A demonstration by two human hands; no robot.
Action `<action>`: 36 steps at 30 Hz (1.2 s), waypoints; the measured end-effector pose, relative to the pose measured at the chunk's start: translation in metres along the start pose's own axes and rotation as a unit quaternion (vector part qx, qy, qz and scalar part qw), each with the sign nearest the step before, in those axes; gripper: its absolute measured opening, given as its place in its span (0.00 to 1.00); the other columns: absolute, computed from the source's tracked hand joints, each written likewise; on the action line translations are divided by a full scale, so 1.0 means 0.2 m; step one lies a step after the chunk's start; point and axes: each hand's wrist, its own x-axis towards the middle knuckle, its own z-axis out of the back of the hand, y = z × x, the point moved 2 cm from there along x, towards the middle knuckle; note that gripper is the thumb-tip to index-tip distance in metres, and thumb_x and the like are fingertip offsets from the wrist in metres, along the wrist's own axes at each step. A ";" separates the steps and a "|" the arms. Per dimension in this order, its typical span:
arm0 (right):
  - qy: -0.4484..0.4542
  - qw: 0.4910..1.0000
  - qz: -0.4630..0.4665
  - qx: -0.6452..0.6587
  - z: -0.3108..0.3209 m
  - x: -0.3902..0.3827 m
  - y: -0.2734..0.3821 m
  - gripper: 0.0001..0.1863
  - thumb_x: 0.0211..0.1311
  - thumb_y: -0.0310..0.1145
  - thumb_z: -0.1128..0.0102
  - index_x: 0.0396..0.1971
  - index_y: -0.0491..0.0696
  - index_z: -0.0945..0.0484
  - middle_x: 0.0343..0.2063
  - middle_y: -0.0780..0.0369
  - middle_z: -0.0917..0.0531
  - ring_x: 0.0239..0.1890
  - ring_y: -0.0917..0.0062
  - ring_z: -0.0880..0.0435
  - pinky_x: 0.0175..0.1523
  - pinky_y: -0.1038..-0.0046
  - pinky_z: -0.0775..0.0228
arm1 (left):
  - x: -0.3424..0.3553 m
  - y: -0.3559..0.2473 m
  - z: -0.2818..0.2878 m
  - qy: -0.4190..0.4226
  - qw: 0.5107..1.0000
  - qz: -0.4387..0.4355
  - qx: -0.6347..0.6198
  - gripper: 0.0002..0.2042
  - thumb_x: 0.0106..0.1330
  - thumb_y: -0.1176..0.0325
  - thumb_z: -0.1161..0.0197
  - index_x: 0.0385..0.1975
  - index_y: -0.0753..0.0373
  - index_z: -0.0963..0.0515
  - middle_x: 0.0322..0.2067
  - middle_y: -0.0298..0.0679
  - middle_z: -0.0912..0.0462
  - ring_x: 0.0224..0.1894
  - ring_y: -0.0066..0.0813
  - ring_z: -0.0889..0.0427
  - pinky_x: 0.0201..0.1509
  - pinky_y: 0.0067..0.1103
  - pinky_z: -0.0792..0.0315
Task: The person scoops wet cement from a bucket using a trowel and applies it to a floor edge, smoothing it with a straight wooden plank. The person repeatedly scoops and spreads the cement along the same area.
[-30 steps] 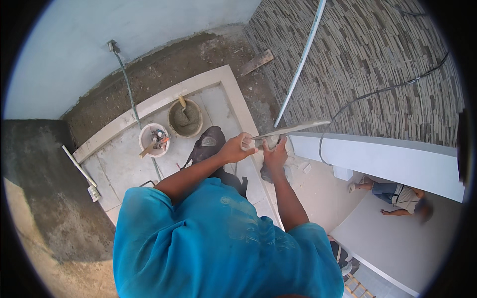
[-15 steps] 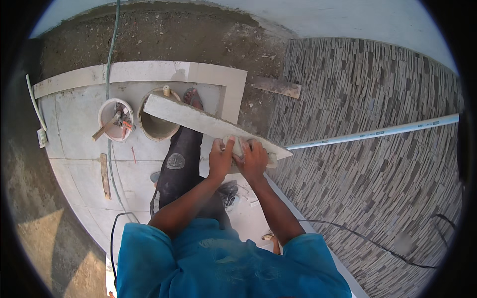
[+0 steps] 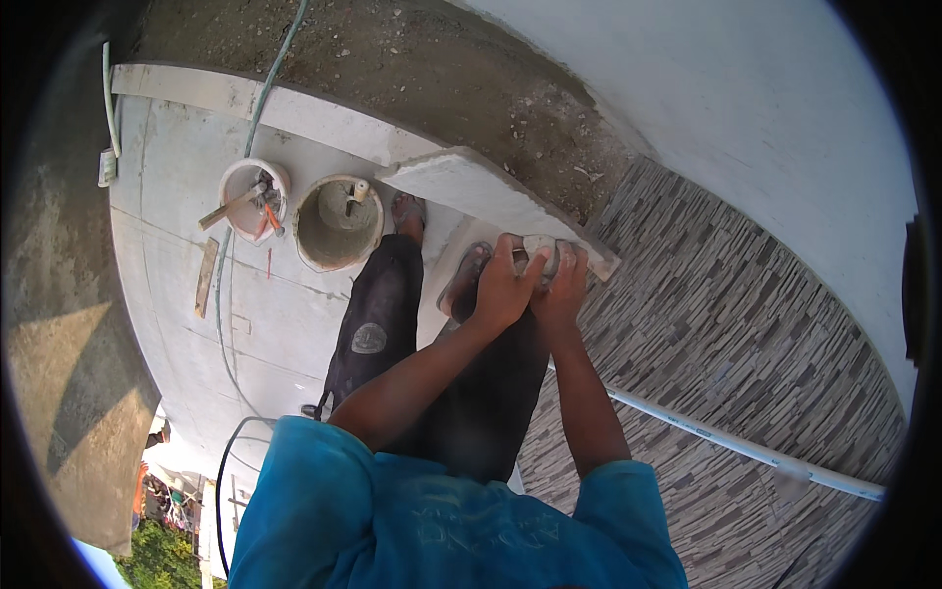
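I grip a long, pale grey board (image 3: 461,182) with a lumpy grey piece (image 3: 540,250) at its near right part; whether that piece is attached, I cannot tell. My left hand (image 3: 511,278) has its fingers closed around the piece's left side. My right hand (image 3: 562,285) is closed on its right side, close beside my left. The board slants along the pale ledge (image 3: 226,93), over my sandalled foot (image 3: 466,270). To the left stand a bucket (image 3: 314,245) of grey mix with a handled tool (image 3: 355,191), and a white bucket (image 3: 235,182) of tools.
A pale wall (image 3: 765,118) rises beyond bare grey ground (image 3: 442,59). Stone-patterned surfacing (image 3: 716,324) lies right, crossed by a white pipe (image 3: 736,442). A hose (image 3: 221,294) and wooden strip (image 3: 206,275) lie left; a black cable (image 3: 240,432) loops below.
My view has turned. The board, still in both hands, has shifted from over the mortar bucket to the right, along the ledge. My right foot now shows beneath it.
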 end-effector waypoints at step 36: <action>-0.208 0.821 -0.327 0.420 0.66 0.72 0.00 0.42 0.65 0.27 0.37 0.70 0.38 0.56 0.64 0.45 0.40 0.66 0.61 0.34 0.70 0.64 0.38 | 0.84 -1.53 0.98 -0.269 0.909 -0.294 -0.121 0.14 0.74 0.61 0.38 0.30 0.65 0.22 0.28 0.34 0.17 0.33 0.19 0.21 0.43 0.19 0.27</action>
